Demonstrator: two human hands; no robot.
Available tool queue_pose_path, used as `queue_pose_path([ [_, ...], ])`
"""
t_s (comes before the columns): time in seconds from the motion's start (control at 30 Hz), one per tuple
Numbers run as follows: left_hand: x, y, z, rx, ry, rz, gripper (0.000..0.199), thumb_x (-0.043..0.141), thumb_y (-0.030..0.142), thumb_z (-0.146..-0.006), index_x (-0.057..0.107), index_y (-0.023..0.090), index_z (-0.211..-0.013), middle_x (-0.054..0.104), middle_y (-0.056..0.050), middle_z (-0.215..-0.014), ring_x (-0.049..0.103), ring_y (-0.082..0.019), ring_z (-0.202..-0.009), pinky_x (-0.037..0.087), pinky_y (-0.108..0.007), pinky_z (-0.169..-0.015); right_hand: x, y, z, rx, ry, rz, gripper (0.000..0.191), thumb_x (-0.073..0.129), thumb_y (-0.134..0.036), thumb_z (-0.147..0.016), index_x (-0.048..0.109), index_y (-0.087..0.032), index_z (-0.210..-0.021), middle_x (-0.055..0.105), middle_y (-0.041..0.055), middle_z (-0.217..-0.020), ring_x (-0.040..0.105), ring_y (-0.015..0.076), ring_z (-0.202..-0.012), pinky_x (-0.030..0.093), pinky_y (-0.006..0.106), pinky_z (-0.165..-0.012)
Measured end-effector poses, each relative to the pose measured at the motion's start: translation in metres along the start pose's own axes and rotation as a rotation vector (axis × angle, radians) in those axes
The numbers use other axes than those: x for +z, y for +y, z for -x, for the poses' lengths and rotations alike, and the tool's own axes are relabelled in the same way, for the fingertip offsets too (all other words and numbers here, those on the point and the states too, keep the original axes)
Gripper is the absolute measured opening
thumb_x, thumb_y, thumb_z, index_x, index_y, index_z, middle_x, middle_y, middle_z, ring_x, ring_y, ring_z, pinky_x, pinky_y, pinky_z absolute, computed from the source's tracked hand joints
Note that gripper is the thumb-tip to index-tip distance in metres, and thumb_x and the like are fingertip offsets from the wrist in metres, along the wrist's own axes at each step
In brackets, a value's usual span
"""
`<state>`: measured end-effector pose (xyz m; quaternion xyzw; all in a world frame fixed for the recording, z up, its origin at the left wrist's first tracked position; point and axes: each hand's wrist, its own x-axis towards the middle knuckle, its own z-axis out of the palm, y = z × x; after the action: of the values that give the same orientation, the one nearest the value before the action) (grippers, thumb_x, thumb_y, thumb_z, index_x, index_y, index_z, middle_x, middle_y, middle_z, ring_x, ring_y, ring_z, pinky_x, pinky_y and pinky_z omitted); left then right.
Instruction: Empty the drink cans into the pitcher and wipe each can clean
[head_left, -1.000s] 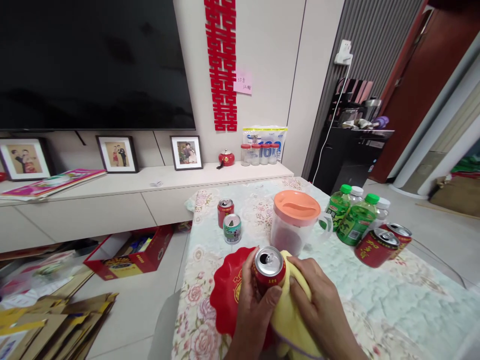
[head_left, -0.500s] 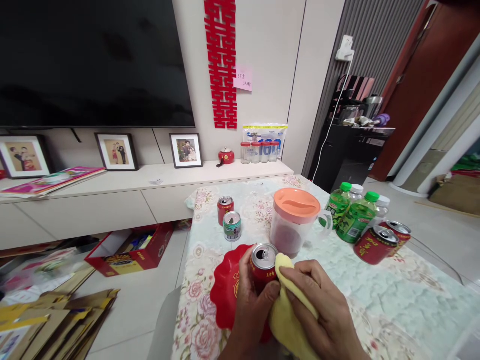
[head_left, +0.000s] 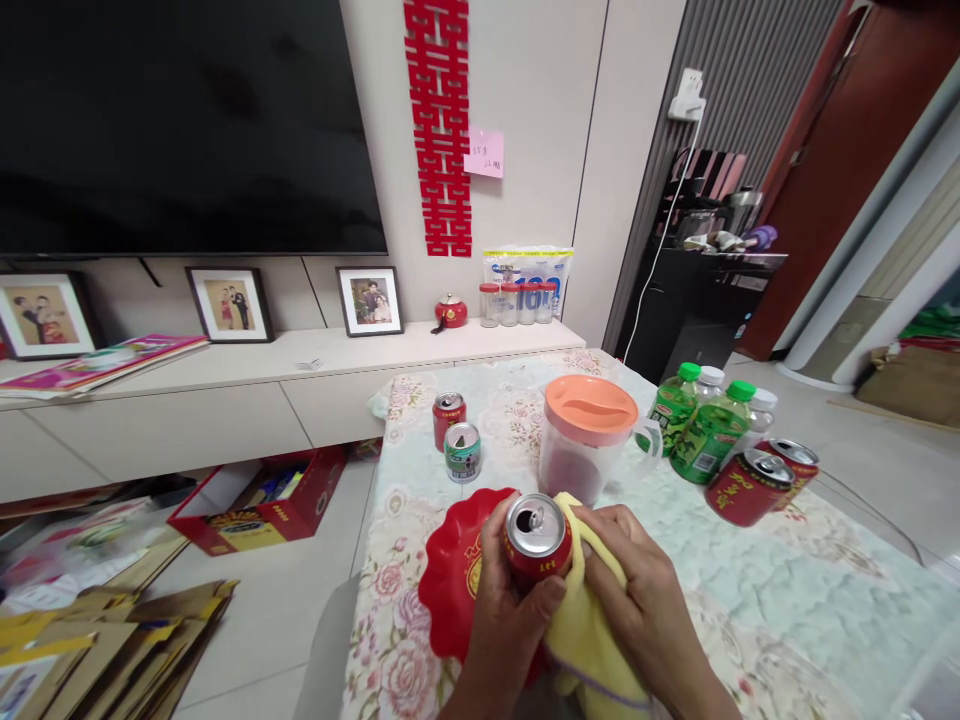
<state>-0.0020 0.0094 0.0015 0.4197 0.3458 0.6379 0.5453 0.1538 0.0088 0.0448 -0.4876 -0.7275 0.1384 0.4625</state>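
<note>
Flower-printed worktop (head_left: 817, 540) fills the lower right of the view. On it, beyond the hands, stands a clear pitcher (head_left: 568, 462) with an orange lid (head_left: 592, 404), its handle toward the right. Nearest the person, a red scalloped plate (head_left: 448, 605), partly hidden by the left forearm.

Yellow cloth (head_left: 596, 640) next in size: bunched at the top, hanging loose below, a purplish edge showing. Right hand (head_left: 637, 590) has it pinched between thumb and fingers, a fold pressed against the can's side.

Left hand (head_left: 514, 615) wraps the red drink can (head_left: 538, 560), thumb on the near side, fingers round the far left: a closed, steady-looking grip. Can is roughly upright, top facing up, at the right side of the plate in this view and just before the pitcher. Whether its base touches the plate cannot be told; the hands cover it.

Handling, by judgement: mouth is open, so the can is probably light, though its contents cannot be seen. Thin metal wall, likely to dent under a hard squeeze; smooth, slippery if damp. Best held round the mid-body, clear of the opening. Cloth soft and limp; takes hold anywhere.

Smallest: the pull tab (head_left: 536, 518), attached beside the opening.
</note>
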Motion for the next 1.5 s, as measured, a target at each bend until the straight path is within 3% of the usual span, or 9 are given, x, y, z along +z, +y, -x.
queue_pose_path([
  [0.23, 0.002, 0.002, 0.000, -0.018, 0.093, 0.068, 0.081, 0.085, 0.052, -0.072, 0.048, 0.027, -0.141, 0.064, -0.012, -0.142, 0.063, -0.035, -0.130, 0.056, -0.043, -0.103, 0.006, 0.004, 0.000, 0.118, -0.169, 0.049, 0.040, 0.052, -0.016, -0.096, 0.069, -0.027, -0.130, 0.068, 0.0057, -0.102, 0.067, 0.0211, -0.099, 0.056, 0.034, -0.086],
  [0.43, 0.007, 0.006, 0.000, -0.045, 0.156, 0.132, 0.085, 0.082, 0.050, -0.075, 0.043, 0.025, -0.147, 0.060, -0.016, -0.146, 0.065, -0.035, -0.125, 0.056, -0.046, -0.102, 0.009, 0.001, 0.002, 0.168, -0.202, 0.125, 0.034, 0.052, -0.017, -0.096, 0.072, -0.025, -0.123, 0.067, 0.0063, -0.100, 0.067, 0.0225, -0.095, 0.057, 0.037, -0.084],
  [0.7, 0.003, 0.005, -0.003, -0.096, 0.052, -0.013, 0.084, 0.081, 0.048, -0.078, 0.041, 0.024, -0.148, 0.066, -0.014, -0.141, 0.064, -0.034, -0.128, 0.055, -0.043, -0.104, 0.006, -0.015, 0.004, -0.061, 0.049, -0.001, 0.031, 0.051, -0.018, -0.100, 0.066, -0.026, -0.126, 0.066, 0.0046, -0.106, 0.069, 0.0157, -0.096, 0.057, 0.024, -0.081],
  [0.87, 0.006, 0.008, -0.004, -0.097, 0.058, 0.008, 0.089, 0.081, 0.045, -0.078, 0.038, 0.024, -0.153, 0.065, -0.015, -0.141, 0.064, -0.035, -0.129, 0.056, -0.043, -0.103, 0.001, -0.023, 0.005, -0.185, 0.047, -0.056, 0.039, 0.052, -0.012, -0.097, 0.064, -0.026, -0.131, 0.063, 0.0051, -0.107, 0.069, 0.0144, -0.095, 0.057, 0.021, -0.079],
  [1.0, 0.005, 0.010, -0.002, -0.099, 0.101, -0.038, 0.085, 0.080, 0.045, -0.080, 0.042, 0.026, -0.153, 0.061, -0.014, -0.147, 0.053, -0.037, -0.141, 0.049, -0.047, -0.113, 0.000, -0.019, 0.003, -0.231, 0.033, -0.028, 0.040, 0.051, -0.010, -0.095, 0.066, -0.024, -0.129, 0.062, 0.0060, -0.104, 0.069, 0.0154, -0.090, 0.058, 0.023, -0.075],
  [1.1, 0.002, 0.007, 0.000, -0.111, 0.083, -0.035, 0.074, 0.072, 0.048, -0.087, 0.043, 0.028, -0.153, 0.053, -0.011, -0.156, 0.046, -0.033, -0.147, 0.041, -0.046, -0.120, 0.000, -0.014, 0.002, -0.195, 0.057, 0.029, 0.037, 0.051, -0.010, -0.095, 0.067, -0.023, -0.126, 0.063, 0.0065, -0.102, 0.068, 0.0168, -0.090, 0.058, 0.025, -0.075],
  [1.2, -0.001, 0.002, 0.001, -0.105, 0.073, 0.005, 0.075, 0.070, 0.048, -0.089, 0.040, 0.029, -0.155, 0.052, -0.011, -0.157, 0.049, -0.032, -0.145, 0.045, -0.045, -0.117, 0.002, -0.008, 0.001, -0.158, 0.050, 0.036, 0.033, 0.052, -0.011, -0.095, 0.065, -0.024, -0.123, 0.064, 0.0068, -0.103, 0.068, 0.0181, -0.093, 0.058, 0.027, -0.077],
  [1.33, -0.001, 0.001, -0.001, -0.052, 0.161, -0.041, 0.078, 0.072, 0.053, -0.085, 0.044, 0.027, -0.153, 0.060, -0.012, -0.148, 0.058, -0.035, -0.135, 0.051, -0.044, -0.108, 0.008, 0.000, 0.003, -0.098, 0.001, 0.035, 0.025, 0.052, -0.014, -0.095, 0.063, -0.024, -0.115, 0.068, 0.0061, -0.106, 0.069, 0.0195, -0.097, 0.057, 0.031, -0.082],
  [1.5, 0.005, 0.009, -0.004, 0.038, 0.188, -0.091, 0.068, 0.075, 0.057, -0.081, 0.059, 0.023, -0.137, 0.071, -0.013, -0.127, 0.065, -0.034, -0.121, 0.054, -0.043, -0.102, 0.012, 0.006, 0.002, 0.046, -0.107, 0.108, 0.023, 0.051, -0.014, -0.093, 0.064, -0.024, -0.109, 0.070, 0.0049, -0.106, 0.069, 0.0213, -0.099, 0.057, 0.036, -0.085],
])
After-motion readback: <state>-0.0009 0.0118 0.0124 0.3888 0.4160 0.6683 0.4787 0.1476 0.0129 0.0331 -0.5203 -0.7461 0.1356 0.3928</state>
